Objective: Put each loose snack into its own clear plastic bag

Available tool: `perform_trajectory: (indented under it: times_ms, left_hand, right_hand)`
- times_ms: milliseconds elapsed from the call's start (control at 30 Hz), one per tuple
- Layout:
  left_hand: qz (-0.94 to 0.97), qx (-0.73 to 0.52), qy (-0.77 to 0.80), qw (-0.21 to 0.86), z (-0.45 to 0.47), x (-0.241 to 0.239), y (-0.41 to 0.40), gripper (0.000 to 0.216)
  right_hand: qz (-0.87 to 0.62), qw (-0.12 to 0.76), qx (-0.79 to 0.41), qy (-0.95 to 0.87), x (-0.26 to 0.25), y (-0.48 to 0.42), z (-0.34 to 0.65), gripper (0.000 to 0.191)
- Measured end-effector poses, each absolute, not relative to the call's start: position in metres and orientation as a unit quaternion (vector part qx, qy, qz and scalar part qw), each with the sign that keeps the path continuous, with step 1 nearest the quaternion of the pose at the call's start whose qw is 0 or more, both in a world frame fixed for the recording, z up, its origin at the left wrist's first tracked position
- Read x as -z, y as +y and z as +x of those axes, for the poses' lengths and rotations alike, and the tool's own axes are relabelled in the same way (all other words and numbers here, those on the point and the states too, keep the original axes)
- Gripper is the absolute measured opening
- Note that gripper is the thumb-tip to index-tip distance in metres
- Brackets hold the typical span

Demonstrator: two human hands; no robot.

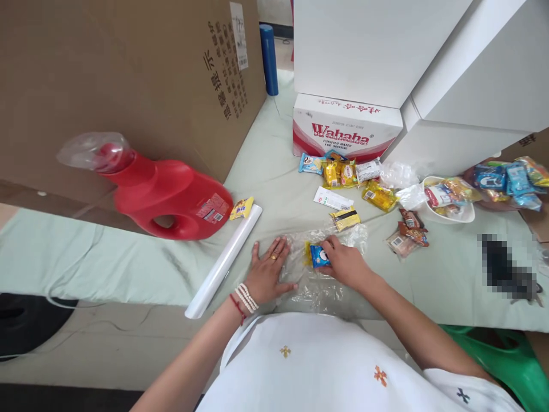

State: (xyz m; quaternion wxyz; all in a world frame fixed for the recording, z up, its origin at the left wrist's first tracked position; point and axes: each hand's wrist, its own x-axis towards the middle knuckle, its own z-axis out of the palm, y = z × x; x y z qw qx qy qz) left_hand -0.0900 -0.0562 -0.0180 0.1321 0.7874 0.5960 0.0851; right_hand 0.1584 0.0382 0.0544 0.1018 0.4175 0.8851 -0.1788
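A clear plastic bag (330, 289) lies flat on the pale green cloth in front of me. My left hand (269, 270) rests on the bag's left side, palm down with the fingers spread. On top of the bag, my right hand (343, 262) has its fingers closed on a small blue snack packet (318, 256). A bit of yellow wrapper (307, 253) shows at that packet's left edge. Just beyond the bag lies a yellow packet with a dark stripe (345, 218), and behind it a white packet (333, 198).
A white roll (225, 260) and a red jug (171, 197) stand left beside a large cardboard box (128, 86). Wrapped snacks (338, 173) lie before the Wahaha box (347, 129). A white bowl (465, 214) of packets and brown packets (412, 226) sit right.
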Motion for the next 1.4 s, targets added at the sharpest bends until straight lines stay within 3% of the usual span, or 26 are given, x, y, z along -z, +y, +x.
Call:
perform_trajectory:
  times_ms: [100, 200, 267, 367, 433, 500, 600, 700, 867, 967, 1100, 1233, 1400]
  left_hand:
    - [0.773, -0.137, 0.611, 0.101, -0.099, 0.014, -0.067, 0.088]
    - [0.787, -0.190, 0.582, 0.074, -0.105, 0.000, -0.075, 0.073]
    - [0.839, -0.186, 0.499, 0.111, -0.109, -0.009, -0.079, 0.079]
    - [0.886, -0.134, 0.396, 0.200, -0.116, -0.013, -0.084, 0.077]
    - [0.887, -0.115, 0.389, 0.220, -0.122, -0.008, -0.088, 0.076]
    - [0.886, -0.116, 0.395, 0.215, -0.126, -0.001, -0.092, 0.073]
    - [0.872, -0.154, 0.411, 0.217, -0.127, 0.006, -0.093, 0.034]
    - [0.833, -0.216, 0.437, 0.259, -0.124, -0.002, -0.083, 0.020]
    - [0.766, -0.261, 0.509, 0.295, -0.112, -0.021, -0.038, 0.026]
    - [0.727, -0.234, 0.612, 0.205, -0.103, -0.016, -0.002, 0.022]
    - [0.633, -0.230, 0.738, 0.051, -0.107, -0.017, 0.027, 0.041]
    - [0.603, -0.318, 0.729, -0.063, -0.109, -0.046, 0.011, 0.025]
    - [0.797, -0.224, 0.555, 0.080, -0.048, -0.050, -0.015, 0.037]
  right_hand:
    - [0.475, 0.000, 0.179, 0.862, -0.054, 0.048, 0.186, 0.041]
    - [0.620, -0.068, 0.085, 0.777, -0.054, 0.074, 0.230, 0.043]
    - [0.677, -0.050, 0.041, 0.733, -0.049, 0.093, 0.257, 0.051]
    - [0.668, -0.010, 0.070, 0.740, -0.042, 0.095, 0.284, 0.073]
    - [0.626, -0.032, 0.101, 0.772, -0.040, 0.072, 0.295, 0.080]
    - [0.528, -0.056, 0.165, 0.831, -0.039, 0.034, 0.299, 0.069]
    - [0.347, -0.038, 0.290, 0.891, -0.035, -0.021, 0.293, 0.042]
    - [0.322, -0.063, 0.366, 0.871, -0.030, -0.041, 0.281, 0.020]
    - [0.427, -0.107, 0.463, 0.770, -0.027, -0.007, 0.282, 0.033]
    - [0.513, -0.068, 0.395, 0.759, -0.032, 0.029, 0.289, 0.034]
    - [0.525, -0.054, 0.240, 0.815, -0.057, 0.082, 0.277, 0.037]
    - [0.446, -0.069, 0.201, 0.869, -0.076, 0.124, 0.219, 0.038]
    - [0.406, 0.125, 0.167, 0.890, -0.061, 0.142, 0.145, 0.035]
